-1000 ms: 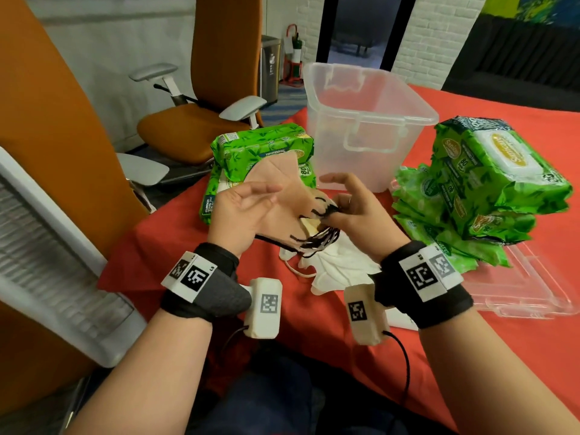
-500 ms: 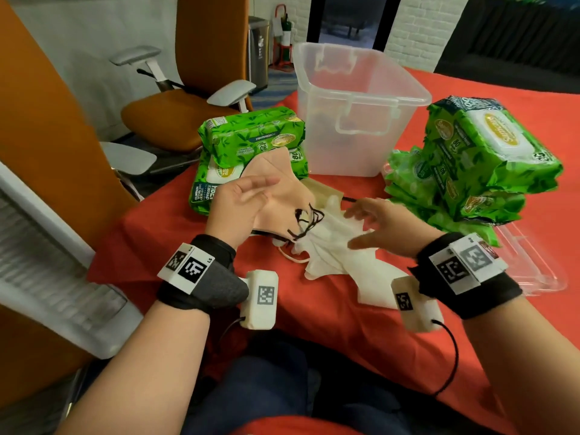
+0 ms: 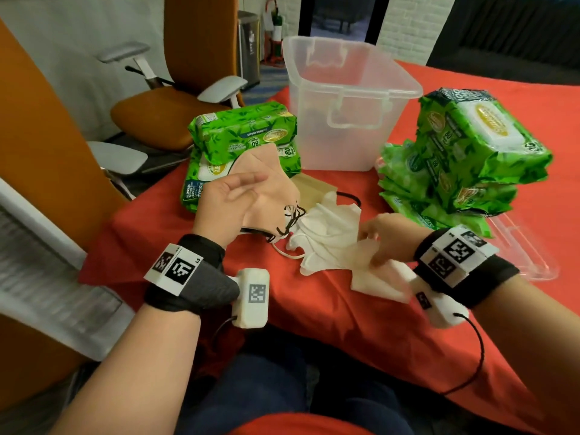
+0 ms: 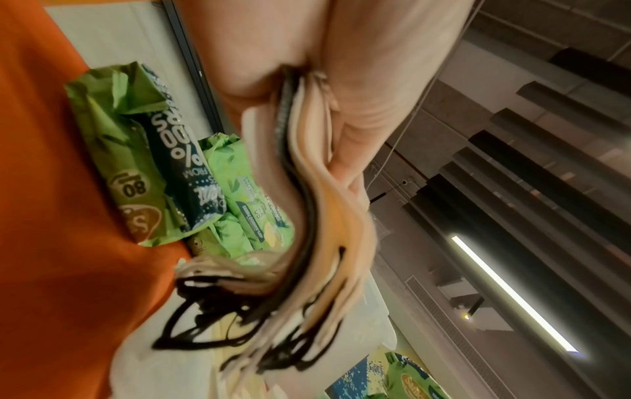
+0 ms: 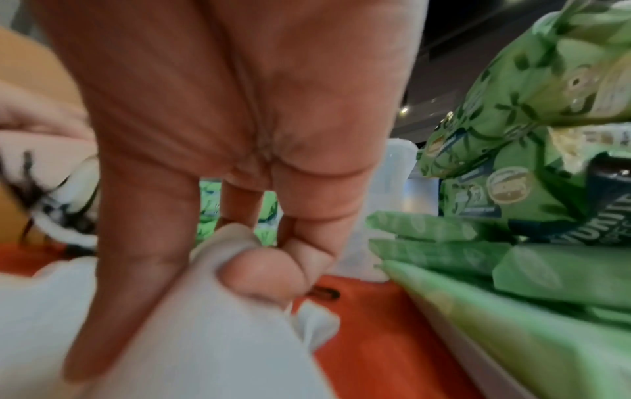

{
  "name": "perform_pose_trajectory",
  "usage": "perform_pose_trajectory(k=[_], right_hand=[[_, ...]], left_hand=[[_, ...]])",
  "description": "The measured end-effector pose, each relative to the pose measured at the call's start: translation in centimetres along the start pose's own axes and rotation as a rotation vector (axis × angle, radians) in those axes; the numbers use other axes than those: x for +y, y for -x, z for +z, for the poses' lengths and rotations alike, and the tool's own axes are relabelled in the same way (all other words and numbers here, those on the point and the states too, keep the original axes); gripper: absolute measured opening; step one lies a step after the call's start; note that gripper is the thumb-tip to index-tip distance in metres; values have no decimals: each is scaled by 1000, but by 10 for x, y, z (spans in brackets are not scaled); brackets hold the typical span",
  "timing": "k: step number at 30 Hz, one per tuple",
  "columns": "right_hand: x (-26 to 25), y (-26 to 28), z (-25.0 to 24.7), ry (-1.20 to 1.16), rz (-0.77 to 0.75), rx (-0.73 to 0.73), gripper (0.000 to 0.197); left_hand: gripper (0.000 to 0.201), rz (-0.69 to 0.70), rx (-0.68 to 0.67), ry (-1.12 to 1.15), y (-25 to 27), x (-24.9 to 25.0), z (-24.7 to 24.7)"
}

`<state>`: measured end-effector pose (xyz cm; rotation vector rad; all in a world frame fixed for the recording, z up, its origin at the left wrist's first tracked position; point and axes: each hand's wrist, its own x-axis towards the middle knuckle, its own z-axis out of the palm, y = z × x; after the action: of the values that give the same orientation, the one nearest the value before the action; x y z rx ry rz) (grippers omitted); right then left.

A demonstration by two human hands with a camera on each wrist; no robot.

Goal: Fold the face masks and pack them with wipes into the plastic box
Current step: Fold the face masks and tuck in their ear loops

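The left hand [image 3: 233, 202] is raised over the bench [image 3: 345, 324], which is covered with a red cloth. It holds a stack of folded beige face masks [image 3: 270, 180] with black ear loops; in the left wrist view the stack [image 4: 307, 189] is pressed between the thumb and the fingers, and the loops hang down from its lower end.

The right hand [image 3: 387, 238] is low over the bench, and it pinches a white face mask [image 3: 326, 237] that lies crumpled on the red cloth. In the right wrist view the thumb and the curled fingers [image 5: 270, 272] hold a fold of the white fabric [image 5: 191, 324]. This picture is blurred, so I cannot tell more about the grip. A brown flat mask [image 3: 312, 186] with a black loop lies just behind the white one.

The clear plastic box [image 3: 351, 98] stands open at the far side of the bench, between two groups of green wipe packs. The left group [image 3: 244, 133] is two packs, one on the other, just behind the left hand. The right group [image 3: 470, 152] is a higher pile that leans a little. A clear plastic lid [image 3: 527, 255] lies flat on the bench under and beside this pile, near the right wrist.

An orange office chair [image 3: 175, 111] with grey armrests stands behind the bench on the left.
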<state>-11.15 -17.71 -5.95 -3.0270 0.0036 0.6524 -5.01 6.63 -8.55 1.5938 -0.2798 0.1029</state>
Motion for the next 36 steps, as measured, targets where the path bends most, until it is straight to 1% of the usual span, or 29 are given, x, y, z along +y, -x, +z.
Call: perform_pose_trajectory(k=[3, 5, 6, 9, 10, 11, 12, 13, 16, 18, 19, 20, 21, 22, 23, 25, 28, 31, 33, 36], right_hand=[[4, 6, -29, -86, 27, 129, 40], [6, 9, -49, -119, 53, 272, 34], [7, 8, -57, -124, 60, 389, 32], [4, 0, -65, -199, 54, 851, 21], [1, -3, -63, -224, 44, 947, 17], [-4, -6, -60, -214, 31, 970, 14], [-8, -11, -54, -170, 15, 921, 12], [-13, -16, -46, -113, -9, 822, 11], [-26, -26, -19, 38, -78, 481, 13], [-29, -32, -3, 63, -76, 264, 19], [-30, -33, 2, 66, -73, 170, 28], [-31, -34, 5, 73, -71, 93, 42], [-32, -33, 6, 86, -69, 44, 56], [-33, -33, 6, 102, -69, 22, 65], [-34, -32, 5, 119, -71, 12, 70], [-36, -32, 3, 152, -76, 4, 70], [-40, -34, 0, 171, -92, 10, 55], [-41, -36, -3, 190, -99, 51, 39], [-42, -37, -5, 212, -87, 73, 33], [-39, -37, -17, 194, -27, 83, 31]], left_hand=[[36, 10, 15, -31, -1, 1, -4], [35, 6, 28, -38, -2, 1, -6], [35, 5, 33, -38, -2, 1, -7], [35, 4, 39, -50, -2, 1, -6], [34, 3, 41, -54, -2, 1, -6], [33, 2, 43, -56, -3, 0, -6], [33, 2, 47, -57, -3, 0, -6], [33, 3, 48, -58, -3, 0, -6], [33, 1, 39, -48, -2, 0, -4], [32, -8, 30, -41, -2, -1, -3], [31, -13, 28, -41, -2, -2, -2], [31, -18, 28, -42, -2, -3, -2], [31, -23, 28, -41, -2, -4, -2], [32, -27, 27, -38, -2, -5, -2], [32, -30, 25, -35, -2, -6, -1], [32, -33, 18, -30, -1, -6, 0], [31, -28, 2, -38, 0, -5, 1], [33, -30, -4, -37, 2, -5, 1], [35, -33, -9, -37, 3, -4, 1], [34, -41, -24, -71, 4, -3, -1]])
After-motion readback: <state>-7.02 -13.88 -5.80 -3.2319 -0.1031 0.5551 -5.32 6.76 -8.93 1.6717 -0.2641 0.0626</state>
